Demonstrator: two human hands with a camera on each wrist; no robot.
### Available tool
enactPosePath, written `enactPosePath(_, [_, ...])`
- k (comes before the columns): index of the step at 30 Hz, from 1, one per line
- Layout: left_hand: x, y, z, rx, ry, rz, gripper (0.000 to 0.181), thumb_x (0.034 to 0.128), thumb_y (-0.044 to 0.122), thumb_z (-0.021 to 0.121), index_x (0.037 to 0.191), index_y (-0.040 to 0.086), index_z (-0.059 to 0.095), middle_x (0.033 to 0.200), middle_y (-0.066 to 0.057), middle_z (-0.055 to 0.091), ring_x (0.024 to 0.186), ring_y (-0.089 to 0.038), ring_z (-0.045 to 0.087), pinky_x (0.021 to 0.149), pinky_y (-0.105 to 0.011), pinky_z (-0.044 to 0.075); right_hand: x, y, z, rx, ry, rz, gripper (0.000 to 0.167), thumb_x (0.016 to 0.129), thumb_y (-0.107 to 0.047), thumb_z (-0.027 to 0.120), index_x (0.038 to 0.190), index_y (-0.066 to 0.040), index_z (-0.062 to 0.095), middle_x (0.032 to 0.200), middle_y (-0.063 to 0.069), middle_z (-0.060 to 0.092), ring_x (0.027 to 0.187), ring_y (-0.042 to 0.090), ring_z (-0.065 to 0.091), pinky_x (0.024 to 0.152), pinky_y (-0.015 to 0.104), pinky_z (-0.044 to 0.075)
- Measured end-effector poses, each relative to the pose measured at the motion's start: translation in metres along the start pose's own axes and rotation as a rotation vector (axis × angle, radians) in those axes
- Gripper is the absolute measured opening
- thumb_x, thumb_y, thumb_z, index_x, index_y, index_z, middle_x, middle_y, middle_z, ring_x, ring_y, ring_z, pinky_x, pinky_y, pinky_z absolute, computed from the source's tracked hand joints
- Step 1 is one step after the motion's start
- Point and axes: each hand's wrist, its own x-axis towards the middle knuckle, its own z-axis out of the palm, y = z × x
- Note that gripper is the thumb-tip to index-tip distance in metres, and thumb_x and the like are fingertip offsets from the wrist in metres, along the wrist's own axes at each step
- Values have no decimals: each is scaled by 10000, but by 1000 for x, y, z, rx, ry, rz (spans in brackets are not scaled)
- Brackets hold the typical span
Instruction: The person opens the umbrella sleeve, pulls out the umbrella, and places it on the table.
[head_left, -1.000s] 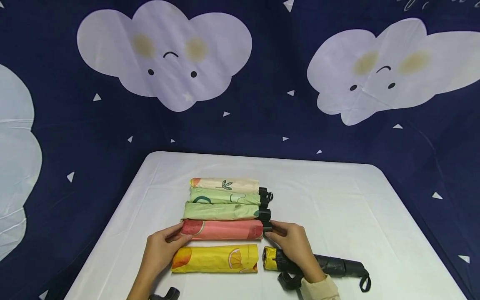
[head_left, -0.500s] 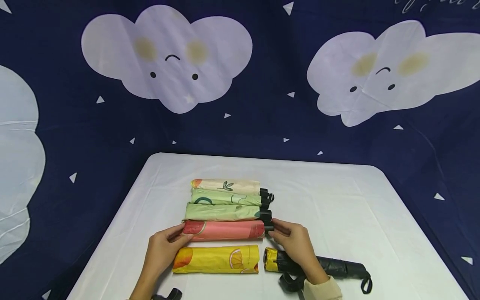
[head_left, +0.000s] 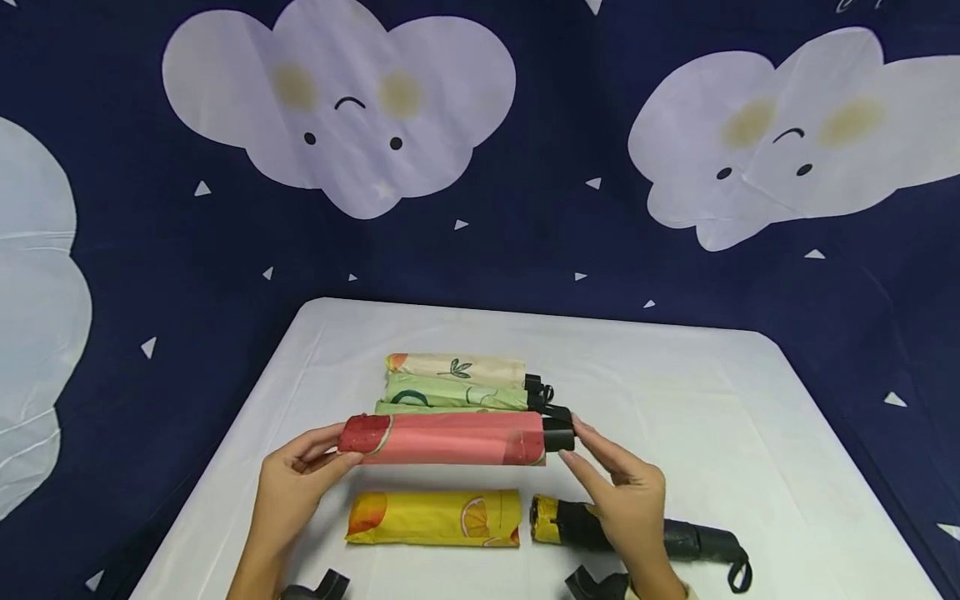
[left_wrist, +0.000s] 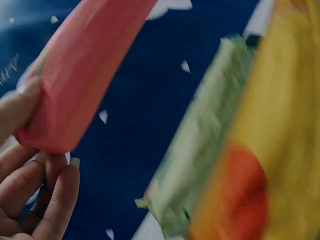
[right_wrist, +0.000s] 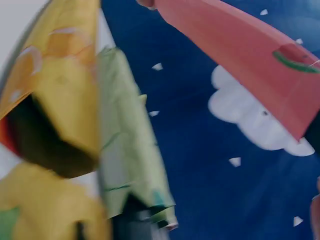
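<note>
A pink watermelon-print folded umbrella (head_left: 457, 438) is held up level off the table between both hands. My left hand (head_left: 288, 492) pinches its left end, thumb below and fingers behind; the left wrist view shows the thumb on the pink cloth (left_wrist: 90, 75), with the left hand (left_wrist: 40, 190) at its tip. My right hand (head_left: 626, 496) pinches the black handle (head_left: 558, 434) at the other end. In the right wrist view the pink umbrella (right_wrist: 245, 55) crosses the upper right, and only a sliver of the hand shows at the edge.
Behind lie a cream umbrella (head_left: 465, 367) and green ones (head_left: 457, 393) side by side. A yellow umbrella (head_left: 435, 518) lies in front, with a black one (head_left: 682, 540) at its right. Black curved handles (head_left: 322, 587) show at the front edge of the white table (head_left: 712, 417).
Both hands have lifted the pink umbrella off the table, where it lay between the green and yellow ones. It now partly covers the nearest green umbrella.
</note>
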Motion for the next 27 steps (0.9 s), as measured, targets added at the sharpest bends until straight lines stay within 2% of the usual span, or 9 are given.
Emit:
enactPosePath(5, [1,24,15,-223,-68,175,407,804,-179,768,1194,-147,656,1089,-117,761,884,-219,756,741,-284,614,4,-24,-21,284,19,-146,457,747,378,626,1191,293,561,1255,316,646,1197,315,654,933,379,544])
enactPosePath(8, [3,30,27,-372,-110,275,434,821,-250,688,1242,-186,600,1153,-151,738,961,-217,747,772,-287,608,6,-33,-34,336,0,-156,469,740,393,611,1195,314,532,1275,327,629,1212,329,642,938,384,538])
enactPosePath(10, [7,29,35,-468,-167,296,494,850,-261,638,1326,-168,547,1233,-158,706,1042,-212,725,822,-288,595,6,-35,-42,336,-17,-149,470,741,395,605,1198,317,526,1289,341,615,1222,340,633,946,389,530])
enactPosePath(12, [11,25,41,-527,-257,285,572,877,-249,608,1421,-142,466,1332,-165,653,1129,-215,689,872,-287,580,6,-35,-50,318,-42,-132,475,749,392,597,1210,318,515,1300,352,602,1217,350,634,937,390,537])
enactPosePath(14, [12,18,43,-516,-354,237,632,897,-213,616,1484,-99,410,1394,-167,608,1166,-212,663,902,-278,570,6,-31,-55,293,-82,-52,477,773,367,598,1239,297,517,1294,313,627,1181,332,660,911,372,556])
enactPosePath(19, [8,-3,46,-402,-574,79,603,898,-144,677,1449,-121,433,1375,-215,559,1155,-240,649,896,-305,581,-5,-11,-69,223,-286,253,489,878,210,652,1351,186,527,1279,169,687,1109,301,699,844,389,592])
enactPosePath(22, [2,-13,46,-385,-688,-8,555,890,-132,696,1398,-145,472,1353,-245,544,1147,-281,654,882,-355,594,-14,1,-74,200,-376,383,481,908,122,688,1365,148,542,1280,157,687,1087,310,707,805,413,609])
enactPosePath(25, [-3,-20,47,-350,-742,-37,527,875,-112,731,1362,-122,531,1331,-270,569,1106,-289,673,855,-381,604,-22,9,-78,213,-409,445,467,910,99,697,1354,141,557,1267,179,687,1075,314,710,786,418,616])
enactPosePath(27, [-5,-21,47,-312,-743,-18,509,860,-98,757,1334,-99,573,1316,-270,592,1076,-268,681,842,-378,608,-24,11,-80,221,-433,451,462,913,100,692,1355,135,561,1266,199,681,1050,305,717,770,419,620])
